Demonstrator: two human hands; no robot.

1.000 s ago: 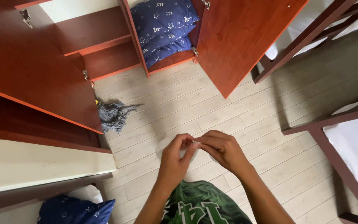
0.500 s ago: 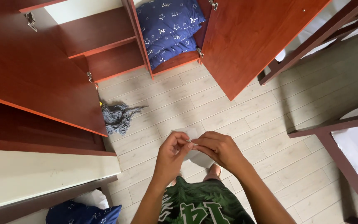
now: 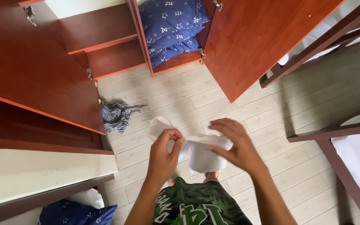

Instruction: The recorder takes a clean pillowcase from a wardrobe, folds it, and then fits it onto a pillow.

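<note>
Looking down, head view only, lines below.
left hand [image 3: 164,153]: thumb and fingers pinched shut on one edge of the white cloth [image 3: 196,153]; back of the hand faces the camera.
right hand [image 3: 235,142]: fingers spread and curled over the other side of the cloth, thumb under it, gripping it from above.
hands: close together, not touching each other, cloth bridging the gap.
white cloth: crumpled, held in the air between both hands; one corner sticks up past the left hand on its far-left side, the bulk sags below and between the hands.
shorts [image 3: 196,206]: green patterned with white print, straight below the hands, nearer the camera.
feet: toes show just under the cloth, partly hidden by it, can't tell more.
grey rag [image 3: 116,116]: bunched on the floor, beyond the left hand and to its left, well apart from the cloth.
floor [image 3: 180,96]: pale planks, under everything.
wardrobe door [image 3: 255,37]: red-brown, swung open, beyond the right hand.
blue pillow [image 3: 171,27]: star print, on the low wardrobe shelf, far beyond both hands.
second open door [image 3: 34,71]: same wood, far left of the left hand.
blue bedding [image 3: 73,213]: low left of the left arm, near the frame edge.
bed frame [image 3: 334,137]: dark wood, well right of the right hand, white mattress on it.
</note>
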